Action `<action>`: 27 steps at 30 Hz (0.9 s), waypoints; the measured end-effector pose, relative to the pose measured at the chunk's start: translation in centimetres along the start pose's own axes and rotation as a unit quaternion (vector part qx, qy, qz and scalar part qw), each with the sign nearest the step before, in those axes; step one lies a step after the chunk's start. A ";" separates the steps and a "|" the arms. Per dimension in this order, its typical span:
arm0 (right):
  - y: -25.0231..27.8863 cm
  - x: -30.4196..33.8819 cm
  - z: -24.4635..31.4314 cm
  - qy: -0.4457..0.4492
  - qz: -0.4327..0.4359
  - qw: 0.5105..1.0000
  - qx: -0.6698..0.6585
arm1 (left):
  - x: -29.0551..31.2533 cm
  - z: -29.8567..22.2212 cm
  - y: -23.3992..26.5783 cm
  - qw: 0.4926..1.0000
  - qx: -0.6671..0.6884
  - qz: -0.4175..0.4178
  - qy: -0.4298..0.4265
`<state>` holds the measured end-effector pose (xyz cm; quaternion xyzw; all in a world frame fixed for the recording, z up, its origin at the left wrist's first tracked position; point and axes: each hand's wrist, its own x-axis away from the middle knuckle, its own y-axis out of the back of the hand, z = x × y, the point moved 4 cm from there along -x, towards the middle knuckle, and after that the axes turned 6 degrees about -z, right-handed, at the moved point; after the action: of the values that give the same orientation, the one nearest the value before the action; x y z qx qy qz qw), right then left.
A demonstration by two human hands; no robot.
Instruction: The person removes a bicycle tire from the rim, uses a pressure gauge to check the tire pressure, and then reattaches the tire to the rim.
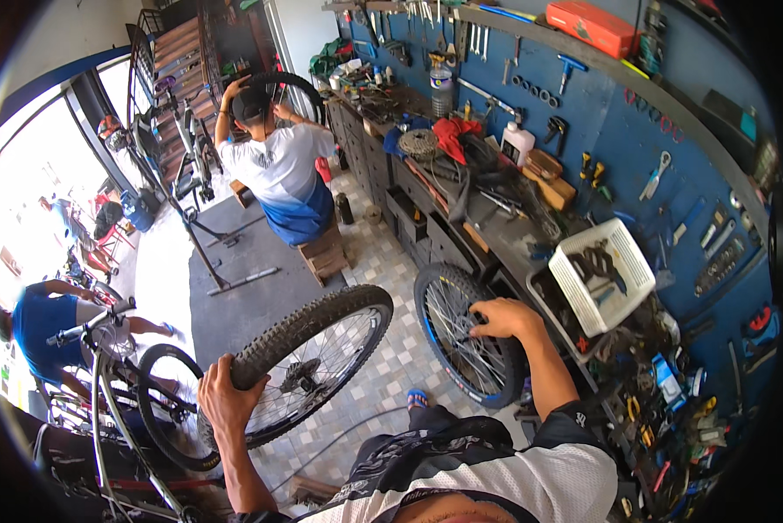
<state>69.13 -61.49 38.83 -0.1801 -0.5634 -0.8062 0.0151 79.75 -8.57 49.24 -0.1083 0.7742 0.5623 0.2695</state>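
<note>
My left hand (226,397) is closed around the knobby tire of a bicycle wheel (322,312), thumb on the tread. This wheel is tilted, and a cassette (301,375) shows at its hub. A second bicycle wheel (437,349), with a blue stripe on its rim, stands on the tiled floor to the right, close to the drawers. There my right hand (500,318) has its fingers curled at the spokes near the hub; the fingertips are partly hidden.
A workbench with a white basket (602,275) and many tools runs along the right, under a blue tool wall (574,87). Ahead, a co-worker (278,166) sits on a wooden stool with a tire. Bicycles (112,392) and another person (51,322) are at the left.
</note>
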 end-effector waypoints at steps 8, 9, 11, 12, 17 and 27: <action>22.5 -16.4 8.2 0.170 -0.304 0.926 -0.141 | -10.1 3.2 -8.8 0.997 -0.026 0.065 0.042; 25.8 -17.7 8.5 0.195 -0.365 0.900 -0.138 | -11.1 3.8 -10.8 0.996 -0.026 0.066 0.045; 31.5 -20.4 7.0 0.215 -0.479 0.839 -0.144 | -12.8 4.0 -16.1 0.997 -0.012 0.076 0.028; 34.3 -20.9 7.2 0.180 -0.506 0.829 -0.155 | -13.7 4.2 -18.1 0.996 -0.012 0.083 0.024; 48.0 -27.9 4.3 0.142 -0.665 0.728 -0.088 | -19.1 4.6 -25.0 0.992 0.001 0.125 0.006; 70.7 -44.4 -6.1 -0.023 -0.765 0.643 -0.036 | -30.2 1.6 -40.0 0.980 -0.004 0.194 -0.037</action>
<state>125.01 -100.78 87.17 0.2965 -0.4714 -0.5458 -0.6261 124.14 -24.90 32.70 0.0637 0.7678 0.6104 0.1840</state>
